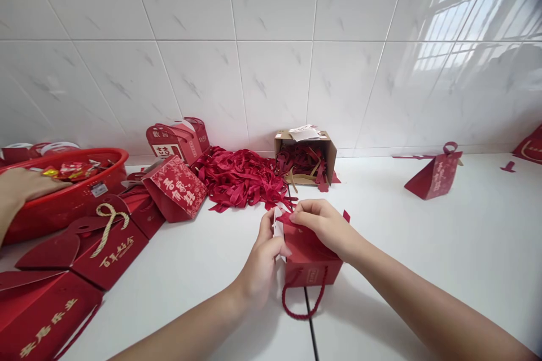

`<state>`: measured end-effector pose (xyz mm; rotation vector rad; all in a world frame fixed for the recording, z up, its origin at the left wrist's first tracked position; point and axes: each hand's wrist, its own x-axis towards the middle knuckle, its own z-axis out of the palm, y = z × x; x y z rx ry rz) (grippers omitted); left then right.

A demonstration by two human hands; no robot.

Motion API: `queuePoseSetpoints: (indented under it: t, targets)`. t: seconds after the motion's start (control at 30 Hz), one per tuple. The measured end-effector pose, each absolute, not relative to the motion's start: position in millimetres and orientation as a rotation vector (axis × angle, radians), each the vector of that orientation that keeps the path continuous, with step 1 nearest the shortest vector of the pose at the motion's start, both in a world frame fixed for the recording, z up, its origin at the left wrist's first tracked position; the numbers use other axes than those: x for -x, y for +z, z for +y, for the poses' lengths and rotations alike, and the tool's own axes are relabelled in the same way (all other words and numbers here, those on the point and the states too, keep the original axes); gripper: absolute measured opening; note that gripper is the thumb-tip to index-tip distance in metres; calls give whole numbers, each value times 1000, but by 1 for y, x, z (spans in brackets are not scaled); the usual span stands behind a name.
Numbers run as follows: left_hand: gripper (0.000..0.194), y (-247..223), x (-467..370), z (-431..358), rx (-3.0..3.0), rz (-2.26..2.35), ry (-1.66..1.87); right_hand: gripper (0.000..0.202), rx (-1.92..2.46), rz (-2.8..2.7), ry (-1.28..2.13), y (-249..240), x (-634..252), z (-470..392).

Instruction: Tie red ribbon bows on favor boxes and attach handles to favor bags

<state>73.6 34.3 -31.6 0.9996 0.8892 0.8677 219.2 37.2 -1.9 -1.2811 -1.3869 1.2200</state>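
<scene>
In front of me on the white table stands a small red gift box [312, 275] with a twisted red cord handle [304, 316] hanging over its near side. My left hand [267, 251] grips the box's left side, thumb on the front and fingers behind a white-edged flap [278, 227]. Over the top, my right hand [324, 224] is closed with its fingertips pressed together at the upper flap. Whether a ribbon or only the flap is between those fingertips is hidden.
Behind the box lie a heap of red ribbons [243, 177] and a cardboard box [332, 161] of ribbons. Several red gift boxes [122, 248] stand left, beside a red basin [76, 203] of sweets, where another person's hand [25, 189] reaches in. A triangular box [438, 177] stands right.
</scene>
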Motion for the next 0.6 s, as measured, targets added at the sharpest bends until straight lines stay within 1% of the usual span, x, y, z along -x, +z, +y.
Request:
queuePoseSetpoints:
  t: [0.17, 0.4, 0.6]
  targets:
    - [67, -29, -74, 31, -1011, 850, 876, 17, 1286, -1492, 1166, -4, -218, 38]
    - [68, -23, -76, 27, -1029, 871, 890, 18, 1344, -1511, 1132, -6, -220, 40]
    - [68, -24, -76, 27, -1052, 895, 919, 18, 1248, -1458, 1327, -3, -223, 39]
